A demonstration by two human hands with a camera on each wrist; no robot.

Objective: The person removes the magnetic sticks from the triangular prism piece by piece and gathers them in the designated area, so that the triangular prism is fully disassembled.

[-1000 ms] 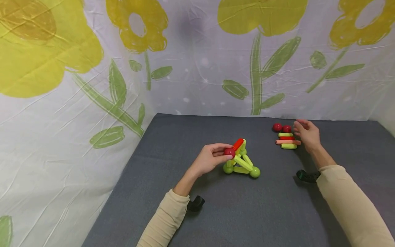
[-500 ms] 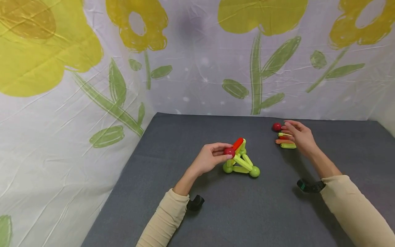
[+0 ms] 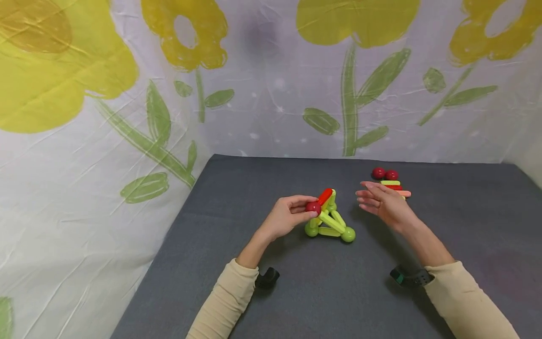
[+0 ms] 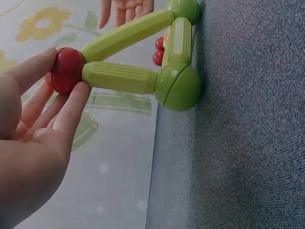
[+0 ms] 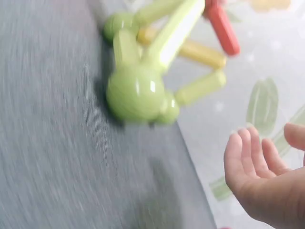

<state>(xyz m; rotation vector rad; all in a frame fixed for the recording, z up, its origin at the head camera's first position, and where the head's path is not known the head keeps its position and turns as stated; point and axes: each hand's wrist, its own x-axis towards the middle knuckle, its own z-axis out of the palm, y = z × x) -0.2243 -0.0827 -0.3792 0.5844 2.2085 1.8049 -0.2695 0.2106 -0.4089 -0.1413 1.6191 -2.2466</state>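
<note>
Since the earlier frame, the right hand (image 3: 387, 205) is moving away from above the loose parts, toward the framework and the near edge; the second loose red ball is showing again. The left hand (image 3: 292, 213) is keeping its position.

A flower-printed sheet (image 3: 262, 103) is hanging behind and to the left of the dark worktop (image 3: 330, 287). Beige sleeves (image 3: 224, 301) are covering both forearms. The right hand is holding nothing; its fingers are extending loosely, well spread from the thumb, and it is hovering between the framework and the loose parts, partly covering the latter. The left hand is pinching the framework's red ball (image 3: 313, 208) between thumb and fingers.

The framework (image 3: 332, 223) is standing on the worktop on green balls (image 3: 348, 234), its rods rising to that red ball. It is lying just beyond the left hand's fingertips, and to the left of the right hand, apart from it. A red rod (image 3: 324, 196) is slanting up and away from the held ball. Loose rods (image 3: 390, 182) in light green, red and pink are lying side by side; two loose red balls (image 3: 391, 175) are resting just behind them.
</note>
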